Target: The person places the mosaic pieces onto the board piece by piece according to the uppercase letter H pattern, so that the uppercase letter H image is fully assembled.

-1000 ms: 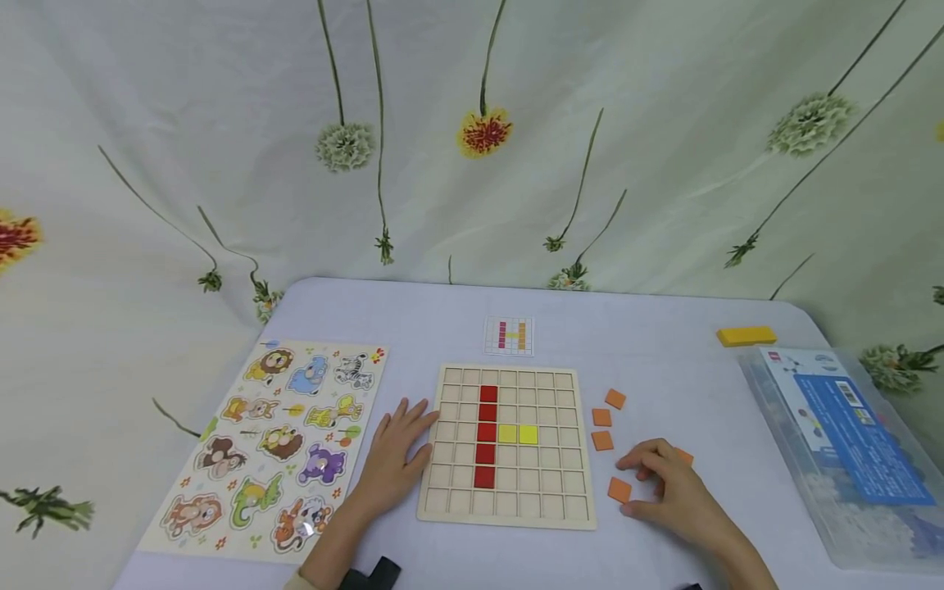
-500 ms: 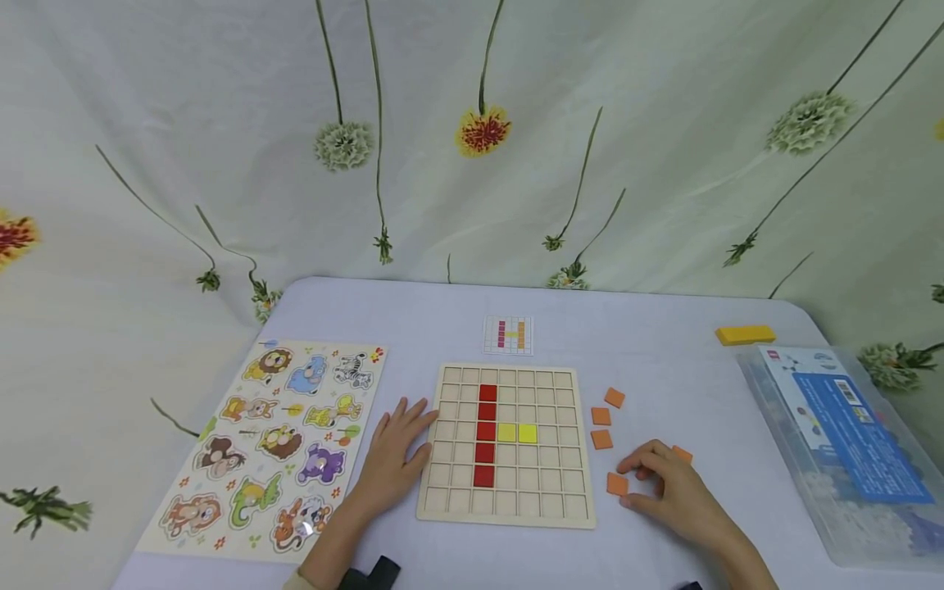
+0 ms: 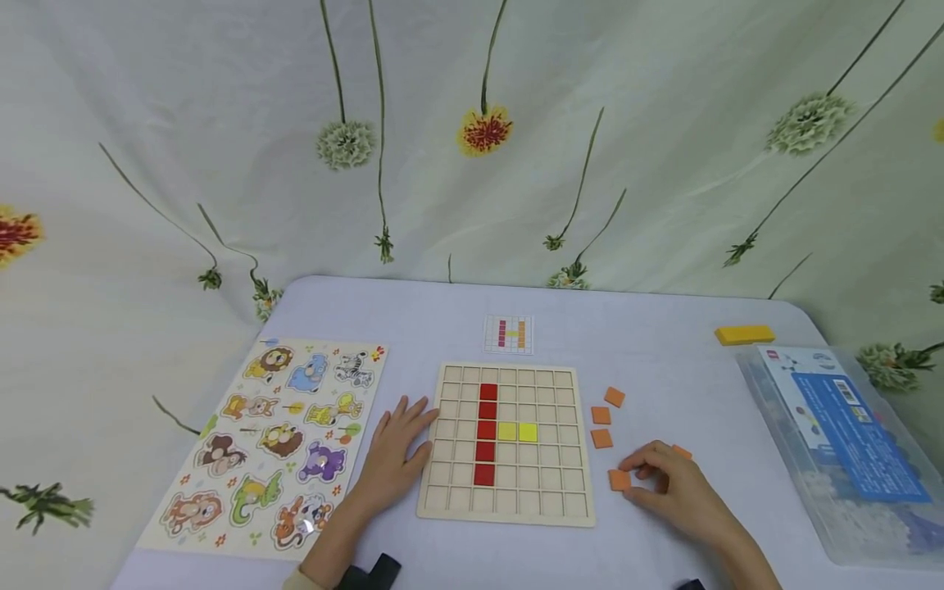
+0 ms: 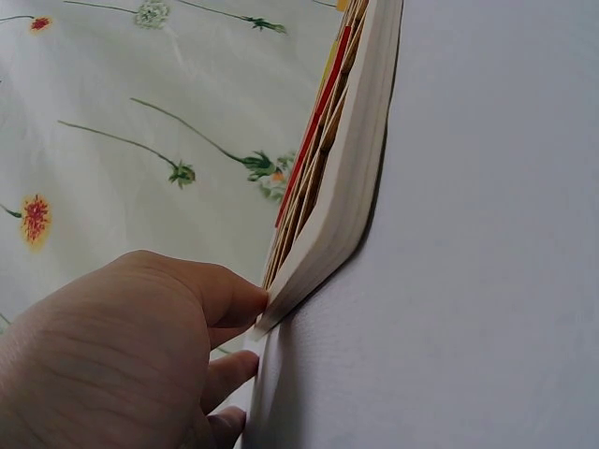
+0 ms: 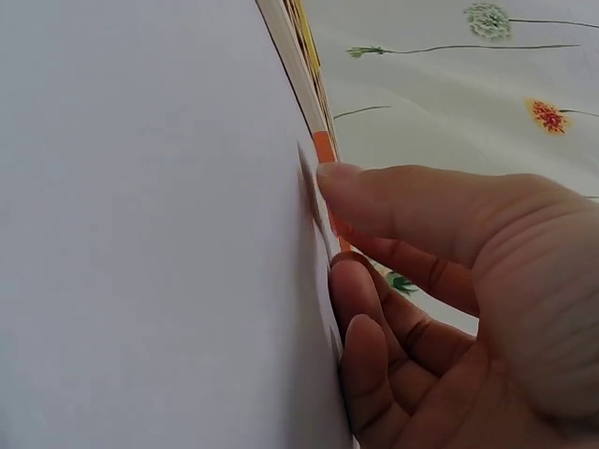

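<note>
A wooden grid board lies mid-table, with a column of red square tiles and two yellow square tiles in its cells. My left hand rests flat with spread fingers at the board's left edge; in the left wrist view its thumb touches the board's corner. To the right of the board, my right hand pinches an orange square tile between thumb and index finger. The right wrist view shows the thumb against that tile. Another orange tile is partly hidden behind this hand.
Three loose orange tiles lie right of the board. A small pattern card sits behind it. An animal puzzle board is at left. A clear plastic box and a yellow block stand at right.
My right thumb and index finger have drawn together onto the orange tile, which has shifted slightly away from me. My left hand has stayed in place.
</note>
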`<act>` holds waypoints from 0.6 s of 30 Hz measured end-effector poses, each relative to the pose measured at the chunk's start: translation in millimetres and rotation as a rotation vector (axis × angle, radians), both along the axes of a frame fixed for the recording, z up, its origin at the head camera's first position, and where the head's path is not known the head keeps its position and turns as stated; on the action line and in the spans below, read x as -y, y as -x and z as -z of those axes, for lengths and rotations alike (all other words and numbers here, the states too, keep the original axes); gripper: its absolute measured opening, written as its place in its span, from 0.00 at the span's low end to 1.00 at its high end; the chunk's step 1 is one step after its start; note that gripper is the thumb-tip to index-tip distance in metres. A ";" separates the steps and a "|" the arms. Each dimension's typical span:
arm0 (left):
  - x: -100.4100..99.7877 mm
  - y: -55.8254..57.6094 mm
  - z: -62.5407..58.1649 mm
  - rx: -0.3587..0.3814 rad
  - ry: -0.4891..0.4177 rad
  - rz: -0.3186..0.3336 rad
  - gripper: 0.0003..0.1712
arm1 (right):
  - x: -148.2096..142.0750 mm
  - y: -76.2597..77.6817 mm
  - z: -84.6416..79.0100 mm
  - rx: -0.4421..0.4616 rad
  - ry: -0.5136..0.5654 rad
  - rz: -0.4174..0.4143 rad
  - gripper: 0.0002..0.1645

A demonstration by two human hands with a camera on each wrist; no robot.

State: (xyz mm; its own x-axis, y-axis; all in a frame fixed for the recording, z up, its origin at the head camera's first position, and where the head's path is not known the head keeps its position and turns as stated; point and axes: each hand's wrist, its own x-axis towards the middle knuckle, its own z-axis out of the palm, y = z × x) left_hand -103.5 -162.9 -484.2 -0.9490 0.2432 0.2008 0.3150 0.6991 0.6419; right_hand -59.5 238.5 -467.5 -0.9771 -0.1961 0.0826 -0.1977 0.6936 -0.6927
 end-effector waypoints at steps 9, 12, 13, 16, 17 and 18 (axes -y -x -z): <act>1.1 -1.0 0.9 0.009 -0.003 -0.001 0.27 | 1.3 9.5 -25.0 0.216 -0.027 0.112 0.13; 0.9 0.0 1.0 0.010 -0.004 0.000 0.27 | 2.2 17.4 -34.7 0.187 -0.037 0.110 0.13; 0.8 0.3 1.1 0.011 -0.004 0.000 0.27 | 2.9 20.5 -38.5 0.173 -0.035 0.106 0.13; 0.5 1.1 1.3 0.008 -0.001 -0.001 0.27 | 6.5 30.8 -49.3 0.130 -0.019 0.099 0.13; 0.5 1.2 1.5 0.007 0.001 -0.002 0.27 | 8.1 34.7 -52.2 0.117 -0.013 0.097 0.14; 0.4 1.1 1.7 0.006 0.001 -0.002 0.28 | 9.8 38.6 -54.9 0.105 -0.010 0.094 0.13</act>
